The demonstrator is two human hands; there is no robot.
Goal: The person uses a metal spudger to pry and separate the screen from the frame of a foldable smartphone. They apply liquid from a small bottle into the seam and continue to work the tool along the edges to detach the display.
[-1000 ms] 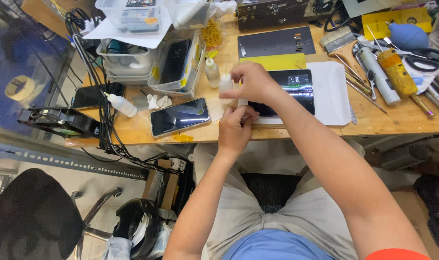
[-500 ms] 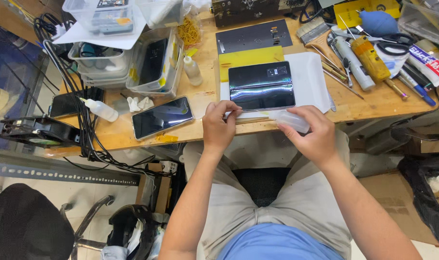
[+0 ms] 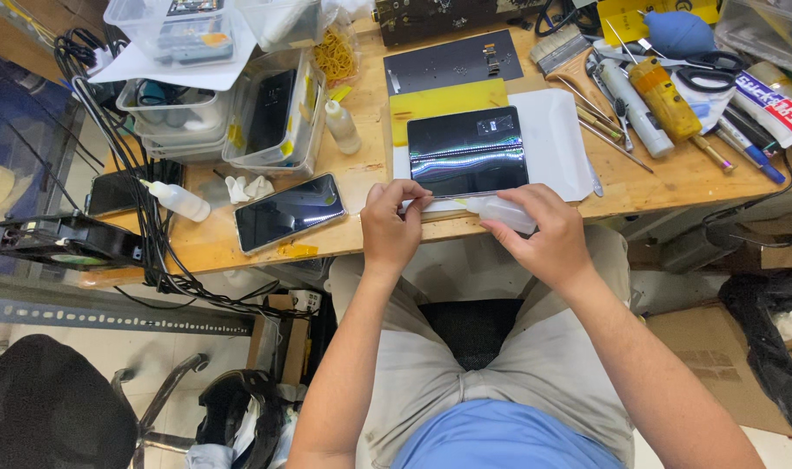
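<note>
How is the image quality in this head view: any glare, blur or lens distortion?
Head view: sharp, evenly lit, with soft shadows. A streaky band of glare crosses the dark glass panel, and a fainter sheen lies on the smartphone. Wide-angle distortion bows the workbench edge. Left hand and right hand show no motion blur.

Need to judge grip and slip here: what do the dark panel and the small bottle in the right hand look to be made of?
Dark panel: probably glass, glossy; it mirrors bright streaks of light. Small bottle in the right hand: looks like soft translucent whitish plastic, matte. Bench: bare pale wood, grain visible.
</note>
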